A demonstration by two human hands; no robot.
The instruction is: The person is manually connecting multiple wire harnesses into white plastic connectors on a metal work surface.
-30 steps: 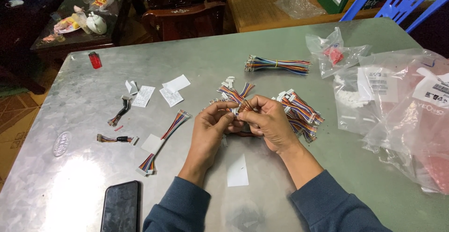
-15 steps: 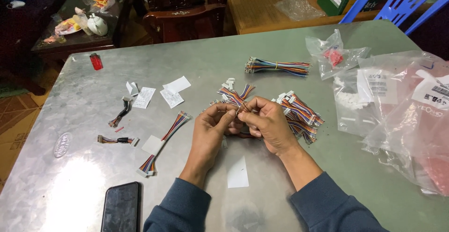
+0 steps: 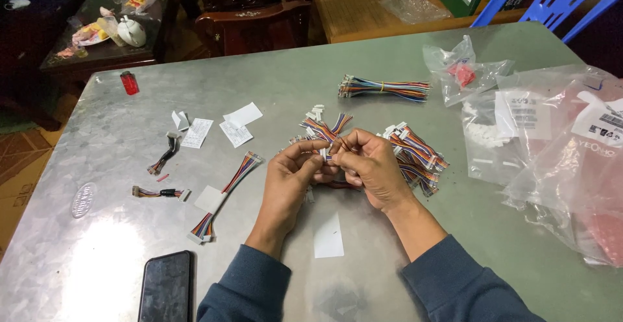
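— Wire harness (image 3: 322, 131), the multicoloured bundle at the centre of the frame: where do you have it?

— You pinch it between both hands. Your left hand (image 3: 293, 173) grips its near end with fingers curled, and your right hand (image 3: 368, 166) closes its fingertips on the same spot, thumb against thumb. The free wires fan up and away from your knuckles.

— What lies just beyond your right hand?

— A heap of similar harnesses (image 3: 415, 156) touches its far side. Further up sits a tied bundle (image 3: 384, 88), and clear plastic bags (image 3: 545, 134) fill the right of the frame.

— And to the left?

— A long ribbon cable (image 3: 224, 195) lies on the metal table (image 3: 292, 82), with paper slips (image 3: 233, 122) above it. A dark phone (image 3: 166, 287) rests at the lower left, and a red lighter (image 3: 129, 83) at the upper left.
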